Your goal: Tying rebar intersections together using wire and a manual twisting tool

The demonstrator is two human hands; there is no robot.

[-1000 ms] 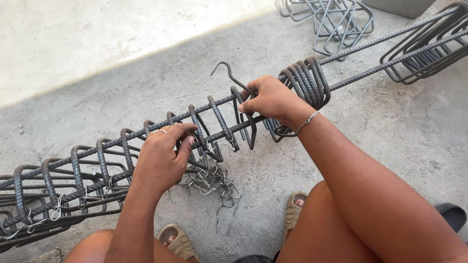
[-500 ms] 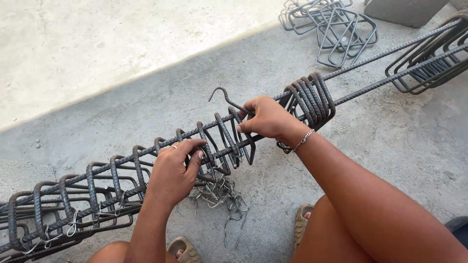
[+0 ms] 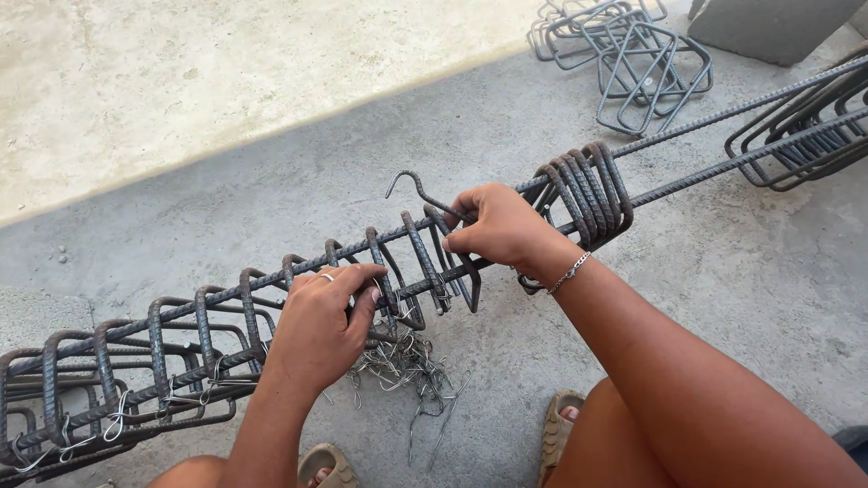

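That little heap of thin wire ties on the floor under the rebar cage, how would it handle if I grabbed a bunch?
The wire ties look thin and bent, so probably light and springy. They lie tangled, so a grab would likely lift a snagged clump. Loose ends stick out and might prick.

Person's own body, seen from the head camera. Both forearms are bare, with no sleeves. The left hand [image 3: 316, 330] wears a thin silver ring [image 3: 326, 277] on one finger, at 12 o'clock of the hand. The right hand [image 3: 502, 230] carries a slim silver chain bracelet [image 3: 570, 272] at its wrist, toward 5 o'clock. Bare knees at 6 o'clock; tan open sandals [image 3: 561, 417] below.
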